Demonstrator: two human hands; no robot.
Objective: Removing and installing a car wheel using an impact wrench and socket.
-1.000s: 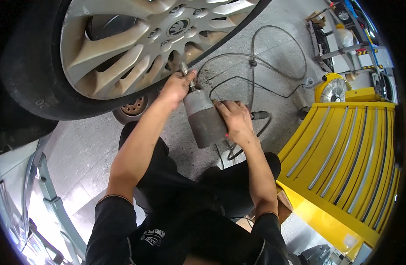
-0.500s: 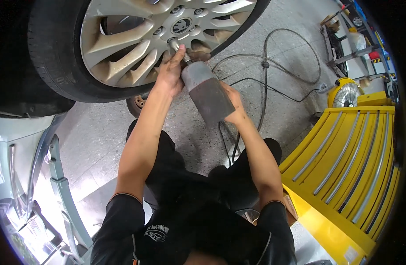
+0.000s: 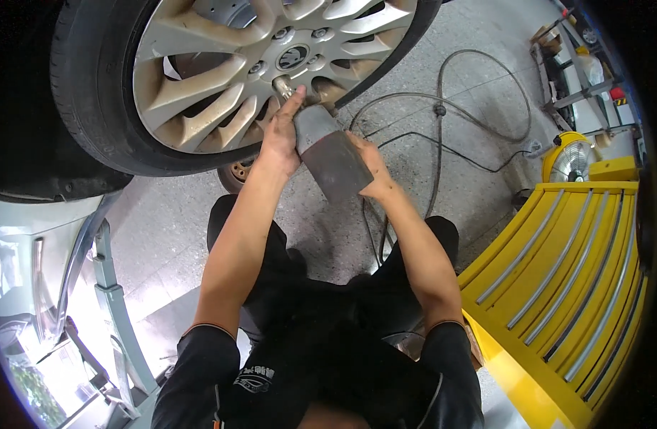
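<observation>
An impact wrench (image 3: 335, 166), with a grey front and a dark sleeve over its rear, points at the wheel. Its silver socket (image 3: 283, 86) meets the lower-left bolt position beside the hub cap (image 3: 292, 57). My left hand (image 3: 280, 139) is closed around the wrench's front end, thumb lying along it just behind the socket. My right hand (image 3: 371, 163) grips the wrench from the right side; the body hides most of those fingers and the handle. The silver alloy wheel (image 3: 228, 68) wears a black tyre (image 3: 92, 107). Other bolt heads show around its hub.
A hose (image 3: 438, 143) loops across the speckled floor to the right. A yellow cart with ridged top (image 3: 550, 264) stands at my right, a yellow fan (image 3: 570, 157) behind it. Left are a pale car body panel (image 3: 21, 264) and a grey-green post (image 3: 114, 307).
The whole view has shifted a little, so the wheel sits slightly lower in the picture. The wrench body is a bit closer to the wheel. Both hands keep their grip.
</observation>
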